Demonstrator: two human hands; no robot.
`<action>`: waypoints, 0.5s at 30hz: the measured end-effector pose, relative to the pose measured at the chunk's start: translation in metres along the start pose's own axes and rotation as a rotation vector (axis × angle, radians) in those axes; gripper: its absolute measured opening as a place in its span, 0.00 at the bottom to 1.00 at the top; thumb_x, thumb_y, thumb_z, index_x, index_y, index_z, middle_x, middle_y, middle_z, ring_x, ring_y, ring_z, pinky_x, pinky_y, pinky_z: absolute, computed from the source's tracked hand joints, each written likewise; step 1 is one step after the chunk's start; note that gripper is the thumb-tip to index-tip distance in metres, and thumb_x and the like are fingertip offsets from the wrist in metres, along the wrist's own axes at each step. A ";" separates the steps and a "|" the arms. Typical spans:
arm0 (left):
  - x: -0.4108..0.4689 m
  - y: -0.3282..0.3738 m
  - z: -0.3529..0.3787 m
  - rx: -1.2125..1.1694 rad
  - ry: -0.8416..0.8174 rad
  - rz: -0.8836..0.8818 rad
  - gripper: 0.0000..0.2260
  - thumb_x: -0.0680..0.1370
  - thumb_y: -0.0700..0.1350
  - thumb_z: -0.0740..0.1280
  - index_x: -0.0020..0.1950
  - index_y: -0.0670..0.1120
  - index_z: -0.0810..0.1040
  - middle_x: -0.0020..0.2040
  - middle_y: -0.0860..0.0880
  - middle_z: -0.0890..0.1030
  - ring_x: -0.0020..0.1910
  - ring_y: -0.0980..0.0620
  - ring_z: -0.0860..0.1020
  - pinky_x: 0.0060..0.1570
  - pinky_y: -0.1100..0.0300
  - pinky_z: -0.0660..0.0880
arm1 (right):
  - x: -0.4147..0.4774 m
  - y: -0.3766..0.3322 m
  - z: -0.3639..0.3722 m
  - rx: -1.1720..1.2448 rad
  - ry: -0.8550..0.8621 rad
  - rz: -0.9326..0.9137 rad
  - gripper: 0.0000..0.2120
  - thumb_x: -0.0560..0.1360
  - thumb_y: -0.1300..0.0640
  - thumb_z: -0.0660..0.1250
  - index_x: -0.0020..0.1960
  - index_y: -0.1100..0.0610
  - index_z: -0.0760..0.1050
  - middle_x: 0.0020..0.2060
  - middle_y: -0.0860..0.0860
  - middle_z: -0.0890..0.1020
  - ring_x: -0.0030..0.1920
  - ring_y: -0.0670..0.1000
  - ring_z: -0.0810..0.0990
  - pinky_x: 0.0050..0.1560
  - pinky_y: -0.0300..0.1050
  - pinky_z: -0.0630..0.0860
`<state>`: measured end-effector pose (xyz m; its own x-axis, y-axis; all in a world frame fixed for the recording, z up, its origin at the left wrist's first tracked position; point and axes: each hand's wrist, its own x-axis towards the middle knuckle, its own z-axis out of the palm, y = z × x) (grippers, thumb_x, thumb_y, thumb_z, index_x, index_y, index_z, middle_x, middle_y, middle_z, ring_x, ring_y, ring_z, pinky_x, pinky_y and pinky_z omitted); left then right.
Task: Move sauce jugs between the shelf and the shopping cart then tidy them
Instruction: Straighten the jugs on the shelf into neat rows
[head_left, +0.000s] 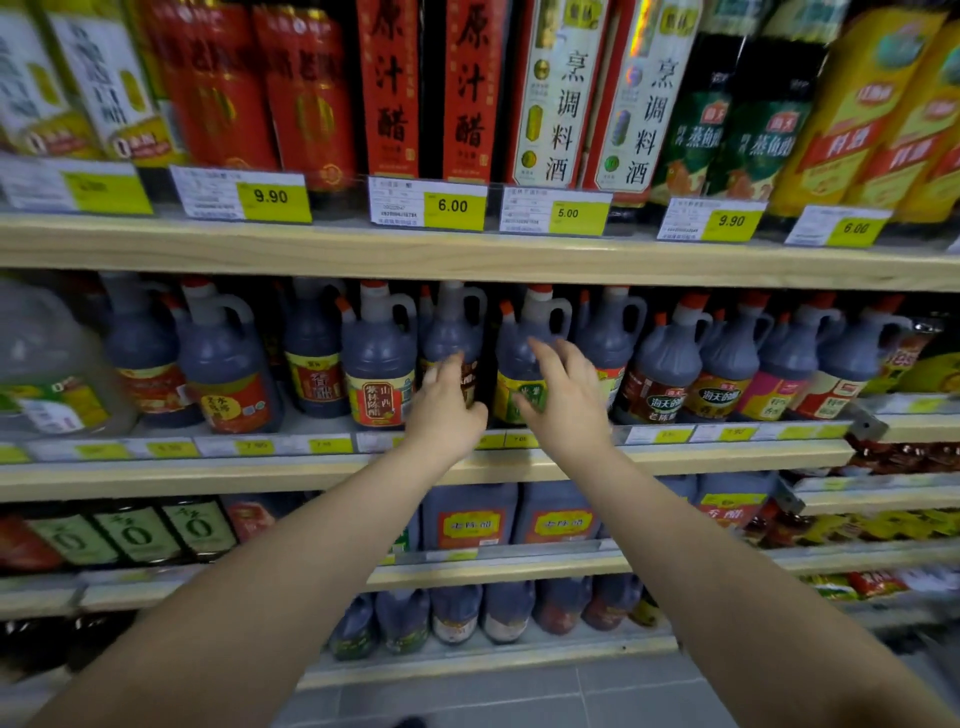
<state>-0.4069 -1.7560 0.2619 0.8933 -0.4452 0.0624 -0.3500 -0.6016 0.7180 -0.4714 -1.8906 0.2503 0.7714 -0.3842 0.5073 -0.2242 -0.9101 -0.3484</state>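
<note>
Right now I am reaching both hands into the middle shelf (675, 457), so I judge this to be the picking step, or possibly the tidying step; the shopping cart is not in view, so I cannot tell which. My left hand (448, 410) is cupping the lower front of a brown-labelled jug (453, 338), its fingers curling around the label, though I cannot tell whether that grip is actually closing on it or only resting against it. My right hand (563, 397) is hovering with its fingers spread wide, holding nothing, just in front of the green-labelled jug (524, 353) standing beside the first one.

Both jugs are standing upright near the front edge of the shelf, in a crowded row of similar ones. They are dark, near-black sauce jugs with translucent grey necks, moulded loop handles at the shoulder and orange-red caps, and each is wearing a paper label low on the belly. A narrow dark gap is separating the two.

Next I am expecting to need a firm hold, probably through the handles or around the bellies, then a straight pull outward so the neighbours are not being knocked.
</note>
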 end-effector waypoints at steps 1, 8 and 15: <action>0.003 -0.002 0.003 0.050 0.011 0.025 0.31 0.75 0.42 0.63 0.76 0.48 0.55 0.77 0.45 0.57 0.74 0.43 0.60 0.71 0.49 0.61 | 0.004 -0.002 0.003 -0.031 -0.005 0.011 0.30 0.71 0.54 0.71 0.71 0.53 0.66 0.70 0.59 0.67 0.68 0.62 0.66 0.64 0.56 0.66; 0.031 -0.019 0.023 0.284 0.237 0.202 0.35 0.75 0.41 0.64 0.77 0.49 0.49 0.78 0.44 0.41 0.77 0.44 0.42 0.75 0.53 0.47 | 0.027 0.008 0.040 -0.201 0.088 0.013 0.42 0.61 0.43 0.76 0.71 0.46 0.63 0.66 0.63 0.72 0.65 0.65 0.71 0.56 0.59 0.72; 0.054 -0.036 0.043 0.466 0.379 0.256 0.38 0.72 0.43 0.68 0.78 0.46 0.51 0.78 0.39 0.49 0.77 0.39 0.51 0.72 0.50 0.58 | 0.021 0.022 0.065 -0.226 0.218 -0.029 0.36 0.63 0.44 0.74 0.69 0.44 0.66 0.65 0.62 0.72 0.61 0.64 0.73 0.54 0.60 0.72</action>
<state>-0.3578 -1.7872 0.2095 0.7730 -0.3995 0.4928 -0.5747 -0.7699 0.2775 -0.4213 -1.9087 0.2022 0.6392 -0.3594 0.6799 -0.3497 -0.9232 -0.1593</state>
